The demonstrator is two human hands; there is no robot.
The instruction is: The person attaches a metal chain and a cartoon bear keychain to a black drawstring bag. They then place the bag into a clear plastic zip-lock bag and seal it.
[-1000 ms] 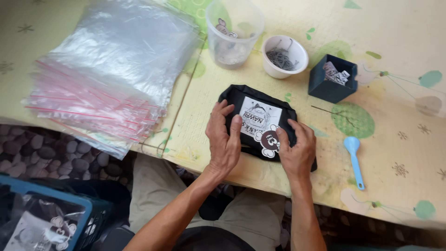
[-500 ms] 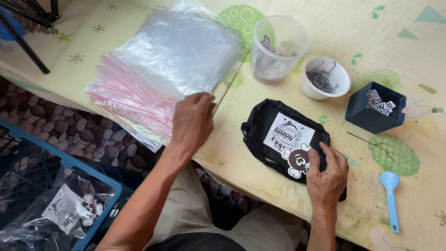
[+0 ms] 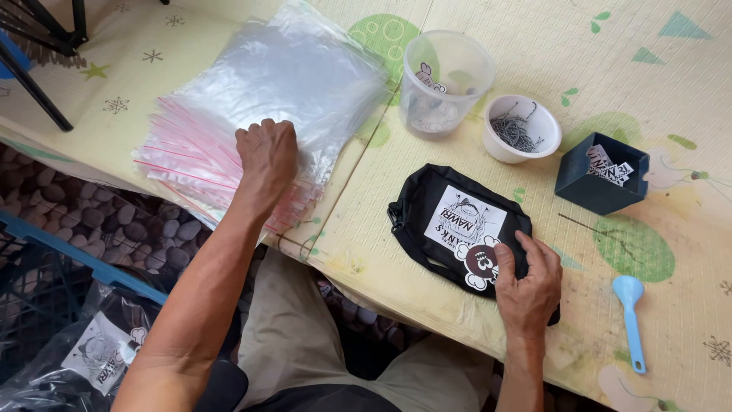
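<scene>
Black pouch [image 3: 461,229] with white printed label and round bear-shaped tag lies flat near the table's [image 3: 534,61] front edge, not yet bagged. Head view: right hand [image 3: 528,284] presses it, fingers spread flat on the tag end, gripping nothing. Left hand [image 3: 266,156] rests on the stack of clear zip bags [image 3: 282,91] at the table's left edge, fingers curled onto the top bag; none pulled free. Bagged pouches [image 3: 99,355] sit in the crate below, so some look done.
</scene>
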